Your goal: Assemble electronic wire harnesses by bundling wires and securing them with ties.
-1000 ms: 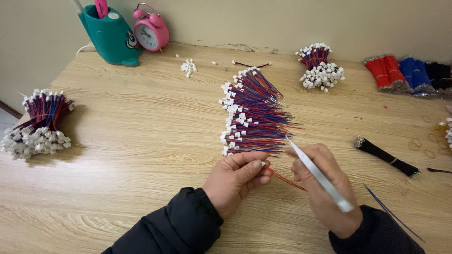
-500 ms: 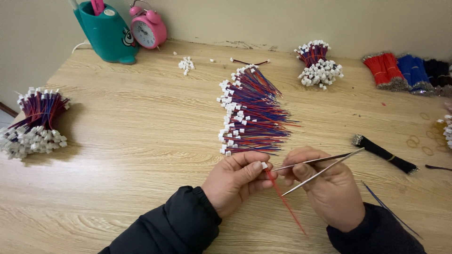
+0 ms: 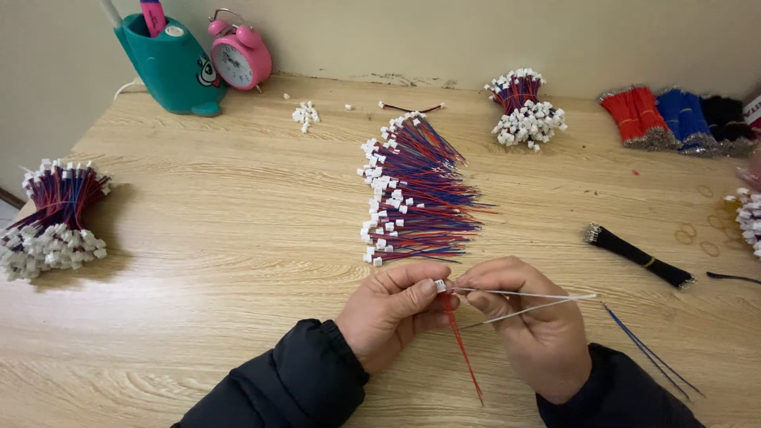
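Two bare hands in dark sleeves work low over a pale wooden table. The left hand has thumb and forefinger pinched together on a small white plug, from which a red wire hangs down toward the near table edge. The right hand is closed around a pair of slim metal tweezers, whose tips meet the plug while the two arms spread apart toward the right; whether the tips actually clamp the plug cannot be told.

Just beyond the hands lies a fanned row of red and blue wires with white plugs, plugs to the left. A blue wire lies loose beside the right sleeve. A bound black bundle rests to the right, with rubber bands near it. At the left edge sits a tied bunch of plugged wires; a similar bunch stands at the far side. Red, blue and black wire bundles lie at the far right. A few loose white plugs are scattered near a teal pen holder and a pink alarm clock, both against the wall.
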